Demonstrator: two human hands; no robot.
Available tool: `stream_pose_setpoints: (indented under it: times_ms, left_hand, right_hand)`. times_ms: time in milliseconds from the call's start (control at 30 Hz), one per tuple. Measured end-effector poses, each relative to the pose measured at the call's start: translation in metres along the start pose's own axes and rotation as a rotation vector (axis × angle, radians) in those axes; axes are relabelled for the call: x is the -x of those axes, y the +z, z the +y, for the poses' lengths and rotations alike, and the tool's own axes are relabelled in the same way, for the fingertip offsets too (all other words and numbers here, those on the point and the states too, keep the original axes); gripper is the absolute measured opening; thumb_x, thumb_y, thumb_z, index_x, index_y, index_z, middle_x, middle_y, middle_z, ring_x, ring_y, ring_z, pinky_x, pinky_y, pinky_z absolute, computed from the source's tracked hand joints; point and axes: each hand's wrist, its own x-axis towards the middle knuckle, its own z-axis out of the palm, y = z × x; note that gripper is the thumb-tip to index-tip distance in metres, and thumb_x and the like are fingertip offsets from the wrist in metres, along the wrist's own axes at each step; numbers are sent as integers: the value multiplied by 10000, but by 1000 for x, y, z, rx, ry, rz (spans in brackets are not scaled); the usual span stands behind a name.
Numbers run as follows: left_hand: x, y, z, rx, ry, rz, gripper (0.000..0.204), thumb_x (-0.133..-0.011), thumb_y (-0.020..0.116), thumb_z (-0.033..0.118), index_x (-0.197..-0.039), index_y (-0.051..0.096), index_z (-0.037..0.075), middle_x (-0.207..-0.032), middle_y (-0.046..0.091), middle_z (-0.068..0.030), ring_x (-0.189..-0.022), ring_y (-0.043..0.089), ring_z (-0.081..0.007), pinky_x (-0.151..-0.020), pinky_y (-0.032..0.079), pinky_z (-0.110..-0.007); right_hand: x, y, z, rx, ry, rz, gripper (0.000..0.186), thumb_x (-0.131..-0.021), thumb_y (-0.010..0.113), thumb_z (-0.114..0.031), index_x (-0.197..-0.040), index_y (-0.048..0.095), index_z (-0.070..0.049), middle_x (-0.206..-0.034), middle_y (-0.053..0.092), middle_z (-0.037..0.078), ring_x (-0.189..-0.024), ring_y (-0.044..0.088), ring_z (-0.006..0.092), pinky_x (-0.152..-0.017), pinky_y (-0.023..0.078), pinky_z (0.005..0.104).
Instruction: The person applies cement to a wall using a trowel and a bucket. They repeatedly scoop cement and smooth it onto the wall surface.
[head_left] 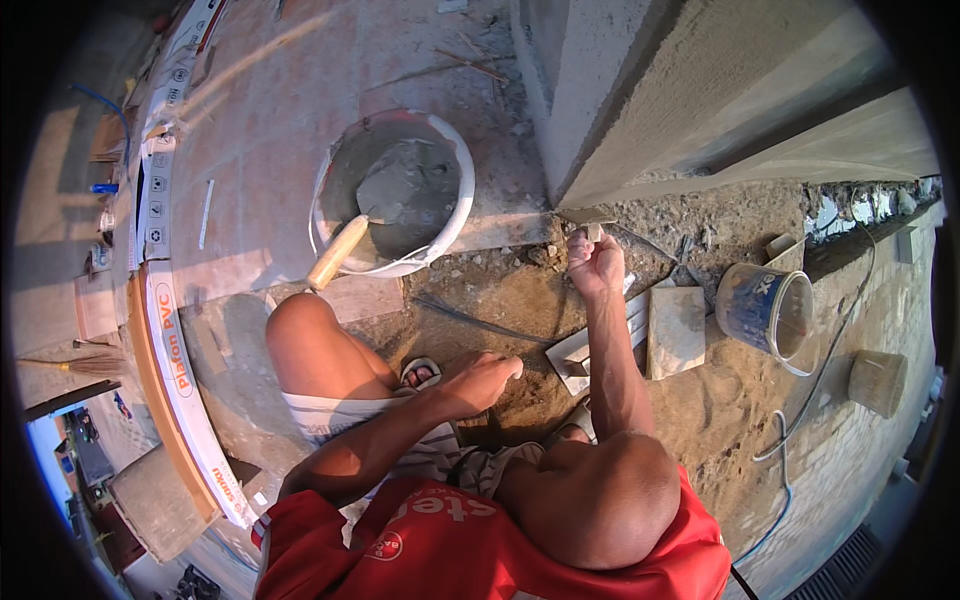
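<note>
Out in front, my right hand (597,264) is closed on a small flat pale piece (594,232) at the foot of the grey plastered column (610,130). Whether this is a tool or an offcut is hard to tell. My left hand (482,384) hangs near my legs with its fingers curled; what they hold, if anything, is hidden. Left of the column stands a white-rimmed bucket (463,190) with wet grey mortar (375,165) inside. A trowel (340,252) leans in it, its wooden handle over the near rim and its blade in the mortar.
Beside my right forearm lie a square tile (676,330) and a grey float (572,360). Farther right are a mortar-smeared bucket (750,305), a second pail (878,383) and a hose (785,450). Long white boxes (175,350) line the left. A cable (480,320) crosses the sandy ground.
</note>
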Motion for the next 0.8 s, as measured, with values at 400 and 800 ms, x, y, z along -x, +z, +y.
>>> stream_pose_setpoints:
  times_ms: [400, 800]
  left_hand:
    - [-1, 0, 0, -62, 17, 8, 159, -852, 511, 24, -990, 588, 30, -913, 661, -209, -869, 643, -403, -766, 500, -476]
    - [2, 4, -3, 0, 36, 36, 160, -848, 507, 11, -994, 572, 28, -915, 647, -212, -892, 626, -414, -774, 489, -486]
  right_hand:
    - [77, 76, 8, -83, -45, -347, 230, -932, 482, -170, -1030, 550, 27, -815, 511, 96, -620, 447, 141, -499, 398, 248]
    - [-8, 28, -2, -183, 60, 61, 175, -899, 404, -92, -923, 516, 40, -669, 440, 49, -568, 410, 122, -454, 357, 236]
